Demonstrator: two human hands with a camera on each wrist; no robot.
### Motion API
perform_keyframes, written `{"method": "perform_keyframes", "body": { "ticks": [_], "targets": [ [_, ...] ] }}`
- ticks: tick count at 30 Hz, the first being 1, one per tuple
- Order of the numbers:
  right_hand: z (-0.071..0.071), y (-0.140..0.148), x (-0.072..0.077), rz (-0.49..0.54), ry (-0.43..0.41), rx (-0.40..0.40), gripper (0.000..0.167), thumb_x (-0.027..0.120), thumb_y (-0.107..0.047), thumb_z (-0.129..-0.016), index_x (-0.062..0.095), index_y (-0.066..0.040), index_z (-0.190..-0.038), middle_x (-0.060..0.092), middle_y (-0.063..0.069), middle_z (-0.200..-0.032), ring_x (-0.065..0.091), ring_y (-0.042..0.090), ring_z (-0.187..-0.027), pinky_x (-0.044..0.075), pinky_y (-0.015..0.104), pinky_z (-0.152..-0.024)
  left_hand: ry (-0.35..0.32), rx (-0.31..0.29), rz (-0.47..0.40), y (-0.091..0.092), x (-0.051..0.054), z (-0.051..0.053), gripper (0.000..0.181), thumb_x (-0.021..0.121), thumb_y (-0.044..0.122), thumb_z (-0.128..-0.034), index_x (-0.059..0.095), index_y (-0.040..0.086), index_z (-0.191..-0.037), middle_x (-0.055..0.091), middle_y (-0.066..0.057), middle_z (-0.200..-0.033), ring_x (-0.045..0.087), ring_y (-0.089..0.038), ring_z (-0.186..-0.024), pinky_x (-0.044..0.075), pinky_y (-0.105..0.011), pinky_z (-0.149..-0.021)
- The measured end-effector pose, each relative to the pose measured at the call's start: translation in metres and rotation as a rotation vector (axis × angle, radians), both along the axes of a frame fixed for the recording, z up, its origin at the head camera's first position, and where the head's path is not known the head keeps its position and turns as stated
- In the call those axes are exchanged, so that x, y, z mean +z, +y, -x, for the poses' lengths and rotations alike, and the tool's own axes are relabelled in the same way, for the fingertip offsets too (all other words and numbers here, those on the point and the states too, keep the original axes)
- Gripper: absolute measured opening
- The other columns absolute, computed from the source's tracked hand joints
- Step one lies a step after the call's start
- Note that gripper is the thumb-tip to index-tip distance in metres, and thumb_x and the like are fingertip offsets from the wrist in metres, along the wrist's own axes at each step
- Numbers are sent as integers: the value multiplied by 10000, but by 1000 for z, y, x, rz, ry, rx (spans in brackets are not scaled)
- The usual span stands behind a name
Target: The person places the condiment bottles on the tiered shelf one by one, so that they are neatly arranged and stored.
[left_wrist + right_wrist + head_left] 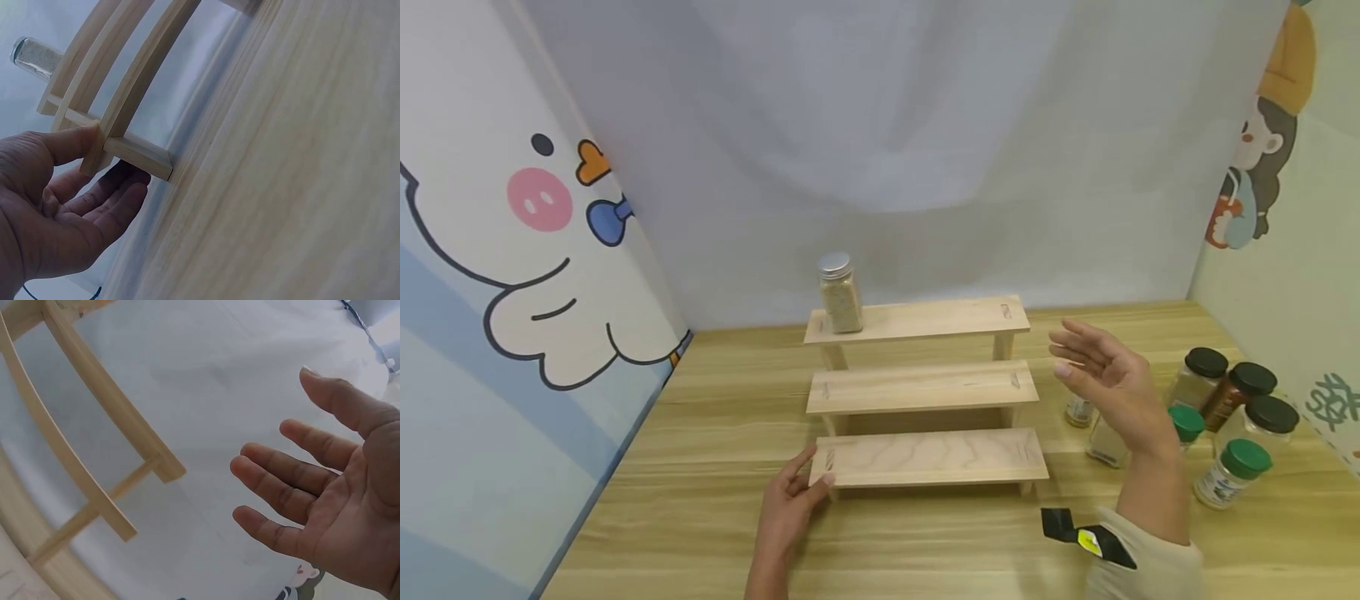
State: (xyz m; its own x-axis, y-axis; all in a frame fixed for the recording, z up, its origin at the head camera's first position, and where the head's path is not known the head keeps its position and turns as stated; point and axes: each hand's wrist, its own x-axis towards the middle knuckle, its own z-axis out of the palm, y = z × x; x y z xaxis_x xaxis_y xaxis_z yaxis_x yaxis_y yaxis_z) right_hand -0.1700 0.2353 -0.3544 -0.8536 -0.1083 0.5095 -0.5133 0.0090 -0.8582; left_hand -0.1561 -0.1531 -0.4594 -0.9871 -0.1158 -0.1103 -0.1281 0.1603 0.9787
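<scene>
A three-step wooden shelf rack (928,458) stands on the table. My left hand (786,504) holds the left end of its lowest step. In the left wrist view, the thumb of that left hand (62,206) lies against the board's edge, and its fingers curl beside the support. On the top step, at the left, a glass jar (842,302) with a silver lid and pale contents stands upright. My right hand (1112,387) hovers to the right of the rack, with nothing in it. The right wrist view shows the fingers of this hand (337,487) spread and relaxed.
On the right of the table (700,500) stand several spice jars, among them a green-lidded one (1232,473) and a black-lidded one (1258,421). A small jar (1078,410) is partly behind my right hand. A grey curtain (887,150) hangs behind the rack.
</scene>
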Motion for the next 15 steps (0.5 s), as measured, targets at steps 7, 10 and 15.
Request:
{"method": "perform_keyframes", "body": {
  "ticks": [7,10,15],
  "targets": [
    [-15,32,-7,-8,0,6,573,489,152,-888,346,-14,-1418,479,42,-1345,449,129,-1198,394,188,-903,-1,-35,-4,-2,0,0,605,672,85,-858,395,16,-1391,653,-177,-956,602,-229,-813,460,-323,-673],
    [-20,41,-10,-17,-26,-38,585,507,152,-881,346,-13,-1419,474,34,-1352,448,119,-1197,388,181,-903,-9,-30,-16,-1,0,0,602,675,76,-852,405,21,-1387,652,-172,-953,610,-242,-817,476,-321,-682],
    [-26,54,-17,-6,-118,-104,586,532,117,-890,359,-49,-1424,476,-11,-1345,451,76,-1184,407,155,-865,-9,-15,-24,0,-1,2,589,680,67,-843,430,29,-1375,653,-162,-930,609,-223,-802,487,-299,-680]
  ]
}}
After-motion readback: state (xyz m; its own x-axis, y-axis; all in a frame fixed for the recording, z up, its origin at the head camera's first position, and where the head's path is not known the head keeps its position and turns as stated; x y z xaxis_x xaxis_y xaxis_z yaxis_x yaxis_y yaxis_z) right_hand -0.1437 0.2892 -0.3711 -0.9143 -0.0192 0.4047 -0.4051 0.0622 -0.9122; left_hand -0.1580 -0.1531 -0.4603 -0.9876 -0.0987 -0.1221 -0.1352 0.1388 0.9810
